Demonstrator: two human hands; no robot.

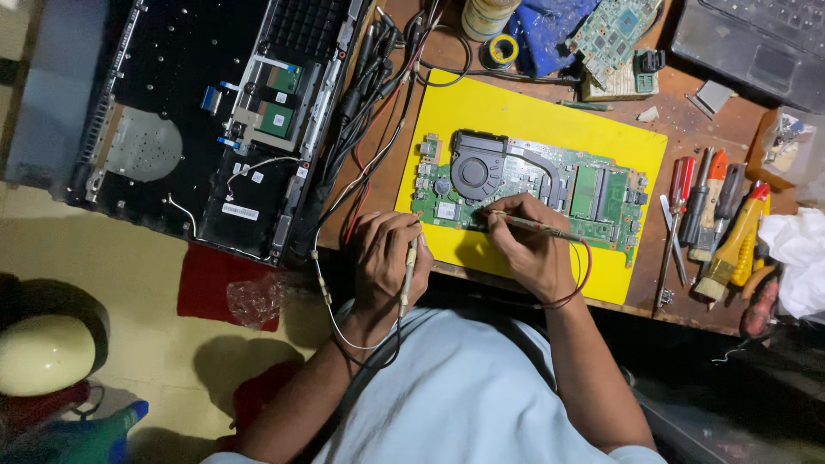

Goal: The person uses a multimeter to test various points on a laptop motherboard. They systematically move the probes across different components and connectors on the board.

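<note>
A green laptop motherboard (593,193) with a black fan and copper heat pipe lies on a yellow mat (516,116). My left hand (382,258) grips a thin probe (409,271), its tip at the board's lower left edge. My right hand (528,241) holds a second slim probe (537,228) with a red wire, its tip touching the board just below the fan. Both wrists rest at the mat's near edge.
An opened black laptop case (198,120) lies at the left beside a bundle of cables (369,94). Screwdrivers and a brush (718,223) sit right of the mat. Another circuit board (610,34), tape roll (500,50) and a laptop (756,43) are behind.
</note>
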